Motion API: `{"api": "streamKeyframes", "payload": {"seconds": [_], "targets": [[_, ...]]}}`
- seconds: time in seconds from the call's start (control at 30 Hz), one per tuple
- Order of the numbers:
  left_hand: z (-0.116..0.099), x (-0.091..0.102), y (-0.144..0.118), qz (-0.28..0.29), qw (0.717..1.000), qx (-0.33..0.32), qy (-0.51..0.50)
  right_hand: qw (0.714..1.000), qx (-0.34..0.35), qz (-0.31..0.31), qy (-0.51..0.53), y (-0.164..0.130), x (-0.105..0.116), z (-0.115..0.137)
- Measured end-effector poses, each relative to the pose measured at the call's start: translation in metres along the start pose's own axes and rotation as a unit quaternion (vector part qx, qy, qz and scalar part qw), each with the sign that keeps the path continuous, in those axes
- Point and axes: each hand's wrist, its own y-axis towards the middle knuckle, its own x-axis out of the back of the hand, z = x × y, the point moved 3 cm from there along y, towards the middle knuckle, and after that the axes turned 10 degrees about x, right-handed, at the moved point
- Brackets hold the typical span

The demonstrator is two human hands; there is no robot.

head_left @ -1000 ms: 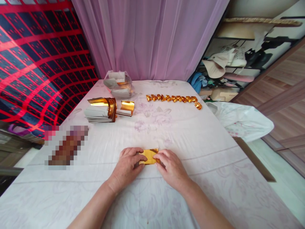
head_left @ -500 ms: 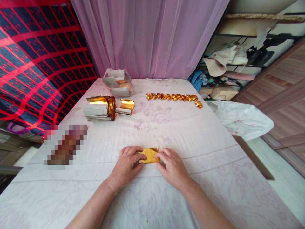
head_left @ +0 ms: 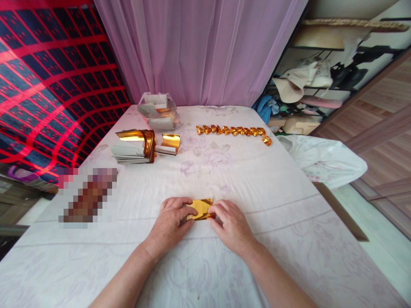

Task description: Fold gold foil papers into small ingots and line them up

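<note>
A small folded sheet of gold foil paper (head_left: 201, 208) lies on the white flowered cloth (head_left: 224, 171) near the front middle. My left hand (head_left: 171, 222) pinches its left end and my right hand (head_left: 231, 226) pinches its right end, with fingertips pressing it down on the cloth. Both hands cover the paper's lower edge.
A stack of gold-and-white sheets (head_left: 133, 147) and a curled single sheet (head_left: 169, 143) lie at the back left. Behind them stands a clear bag of sheets (head_left: 158, 111). A row of several folded gold pieces (head_left: 233, 131) runs along the back. A white bag (head_left: 324, 160) hangs off the right edge.
My right fingers have slid slightly left over the gold paper, which now looks a little narrower. The rest is unmoved.
</note>
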Motion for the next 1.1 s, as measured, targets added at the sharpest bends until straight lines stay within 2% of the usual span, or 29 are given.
{"api": "streamKeyframes", "payload": {"seconds": [0.7,1.1], "targets": [[0.0017,-0.0015,-0.0004,-0.021,1.0,-0.007,-0.003,1.0,-0.011,-0.005,-0.006,0.0004,-0.0029,-0.0007],[0.0003,0.0005,-0.0008,-0.014,1.0,-0.015,-0.003,1.0,-0.03,0.003,0.002,0.0028,-0.0021,0.0007]]}}
